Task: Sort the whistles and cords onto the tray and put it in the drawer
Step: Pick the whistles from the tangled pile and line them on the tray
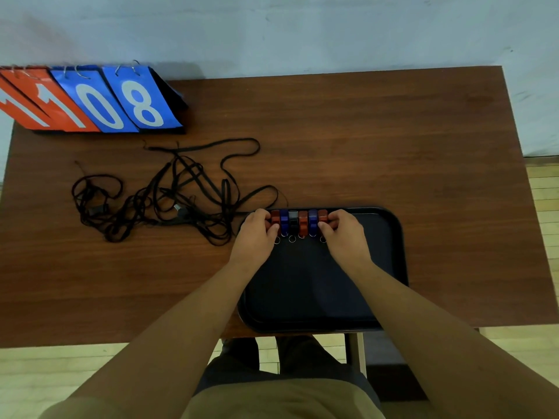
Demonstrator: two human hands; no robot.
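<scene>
Several whistles (298, 222), red, blue and black, lie side by side in a row at the far edge of the black tray (393, 267), each with a small metal ring at its near end. My left hand (257, 234) grips the left end of the row, fingers curled round the outer red whistle. At the other end, my right hand (344, 234) holds the outer red whistle the same way. A tangle of black cords (169, 192) lies on the brown table (393, 140), left of the tray and apart from my hands.
A flip scoreboard (90, 99) with orange and blue number cards stands at the table's far left corner. The tray overhangs the table's near edge slightly. A wall runs behind the table, and wooden floor shows below and to the right.
</scene>
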